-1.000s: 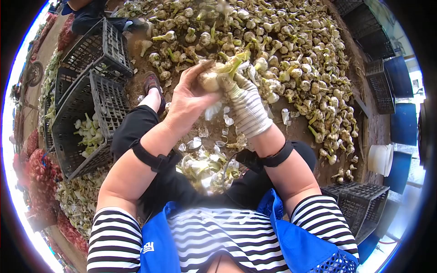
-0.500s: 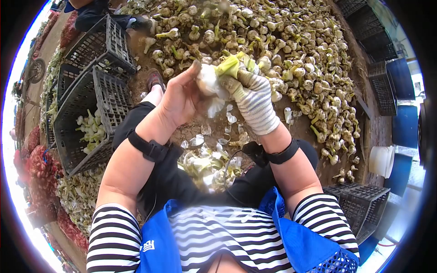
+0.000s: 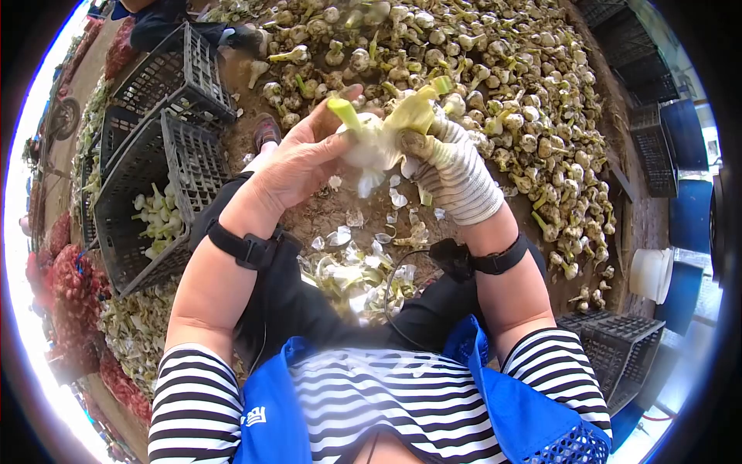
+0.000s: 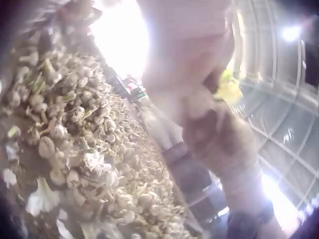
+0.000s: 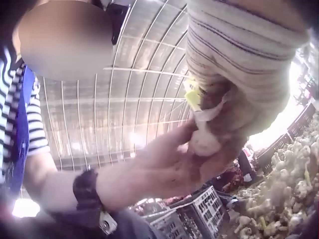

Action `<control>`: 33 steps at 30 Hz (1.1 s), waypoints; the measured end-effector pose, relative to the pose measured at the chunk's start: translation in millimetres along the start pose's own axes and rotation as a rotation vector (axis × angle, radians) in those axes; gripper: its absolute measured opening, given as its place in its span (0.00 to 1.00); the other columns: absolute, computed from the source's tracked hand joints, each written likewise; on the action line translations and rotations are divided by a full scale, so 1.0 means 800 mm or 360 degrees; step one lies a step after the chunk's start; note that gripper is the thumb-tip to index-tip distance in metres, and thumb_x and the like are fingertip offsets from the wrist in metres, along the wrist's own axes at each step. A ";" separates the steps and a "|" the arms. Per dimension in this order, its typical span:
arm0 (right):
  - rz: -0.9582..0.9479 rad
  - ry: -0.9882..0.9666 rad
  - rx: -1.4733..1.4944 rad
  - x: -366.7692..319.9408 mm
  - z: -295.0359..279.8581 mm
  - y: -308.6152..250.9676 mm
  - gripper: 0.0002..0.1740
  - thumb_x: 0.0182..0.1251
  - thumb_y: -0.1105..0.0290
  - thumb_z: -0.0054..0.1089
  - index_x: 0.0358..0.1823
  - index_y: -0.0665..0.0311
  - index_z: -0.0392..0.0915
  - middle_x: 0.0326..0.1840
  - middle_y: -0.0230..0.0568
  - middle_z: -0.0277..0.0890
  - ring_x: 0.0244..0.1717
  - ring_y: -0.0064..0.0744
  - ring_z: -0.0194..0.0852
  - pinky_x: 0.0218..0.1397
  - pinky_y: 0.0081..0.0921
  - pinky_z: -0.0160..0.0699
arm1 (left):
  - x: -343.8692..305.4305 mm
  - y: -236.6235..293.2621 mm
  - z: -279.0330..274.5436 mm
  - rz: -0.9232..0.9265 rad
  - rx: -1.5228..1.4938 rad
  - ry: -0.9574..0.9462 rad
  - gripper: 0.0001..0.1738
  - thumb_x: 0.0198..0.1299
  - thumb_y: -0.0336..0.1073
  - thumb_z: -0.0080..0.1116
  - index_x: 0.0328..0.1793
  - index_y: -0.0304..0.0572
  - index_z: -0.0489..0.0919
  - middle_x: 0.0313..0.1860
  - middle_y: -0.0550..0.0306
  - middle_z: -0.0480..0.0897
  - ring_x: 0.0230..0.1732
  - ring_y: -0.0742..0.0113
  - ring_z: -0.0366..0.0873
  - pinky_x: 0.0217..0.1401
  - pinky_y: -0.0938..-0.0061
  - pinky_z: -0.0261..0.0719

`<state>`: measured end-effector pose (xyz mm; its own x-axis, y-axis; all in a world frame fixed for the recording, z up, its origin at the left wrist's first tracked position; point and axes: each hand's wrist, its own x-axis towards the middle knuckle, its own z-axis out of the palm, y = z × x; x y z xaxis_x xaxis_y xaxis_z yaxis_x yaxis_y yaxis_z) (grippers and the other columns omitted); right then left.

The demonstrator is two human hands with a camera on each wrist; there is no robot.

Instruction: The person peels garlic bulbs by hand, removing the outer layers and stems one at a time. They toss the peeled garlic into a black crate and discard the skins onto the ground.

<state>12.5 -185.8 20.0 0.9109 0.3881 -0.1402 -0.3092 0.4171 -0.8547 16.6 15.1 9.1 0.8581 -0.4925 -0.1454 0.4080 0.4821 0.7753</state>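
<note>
A white garlic bulb (image 3: pixel 365 145) with a cut green stem is held by the bare left hand (image 3: pixel 305 161), its thumb against the bulb. From the right, the right hand (image 3: pixel 457 174), in a striped knit glove, pinches pale husk (image 3: pixel 413 114) peeled partly away from the bulb. The right wrist view shows the bulb (image 5: pixel 204 142) between the bare left fingers and the gloved right hand (image 5: pixel 239 64), with a strip of skin hanging across the stem. Glare and blur cover the left hand (image 4: pixel 187 59) in the left wrist view.
A large garlic pile (image 3: pixel 525 116) spreads ahead and right. Black crates (image 3: pixel 139 209) stand left, one holding trimmed bulbs (image 3: pixel 158 214). Skins (image 3: pixel 355 271) lie between the legs. Another black crate (image 3: pixel 610 348) and a white bucket (image 3: pixel 651 274) are at right. Another person's leg (image 3: pixel 174 35) shows upper left.
The gloved hand has moved right, away from the left hand, drawing husk off the bulb. The bulb's stem now points up by the left thumb, apart from the husk.
</note>
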 end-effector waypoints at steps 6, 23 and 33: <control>-0.0315 0.0529 -0.0873 0.028 -0.030 0.020 0.10 0.62 0.73 0.55 0.42 0.70 0.76 0.29 0.31 0.77 0.26 0.17 0.72 0.29 0.14 0.71 | 0.002 -0.012 0.015 0.0135 0.0310 -0.0002 0.34 0.47 0.30 0.66 0.61 0.39 0.63 0.46 0.52 0.77 0.44 0.68 0.77 0.47 0.74 0.77; -0.0882 0.0034 -0.2288 0.028 -0.008 0.045 0.17 0.46 0.63 0.69 0.38 0.59 0.79 0.30 0.40 0.77 0.31 0.35 0.73 0.36 0.27 0.72 | 0.017 -0.021 0.000 -0.0046 -0.0144 0.0877 0.21 0.67 0.45 0.36 0.48 0.34 0.74 0.41 0.50 0.80 0.43 0.63 0.77 0.51 0.70 0.72; 0.0431 -0.0850 -0.0550 -0.017 0.018 -0.003 0.07 0.48 0.73 0.61 0.28 0.68 0.78 0.24 0.28 0.74 0.26 0.13 0.67 0.31 0.16 0.69 | 0.022 -0.016 -0.035 0.0233 -0.0034 0.0890 0.19 0.65 0.37 0.37 0.55 0.35 0.72 0.53 0.52 0.76 0.53 0.66 0.73 0.57 0.73 0.68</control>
<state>-2.7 -180.5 31.0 0.5270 0.8302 -0.1819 -0.3213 -0.0035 -0.9470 34.8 20.6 -20.4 0.9380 0.0356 -0.3449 0.2739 0.5336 0.8002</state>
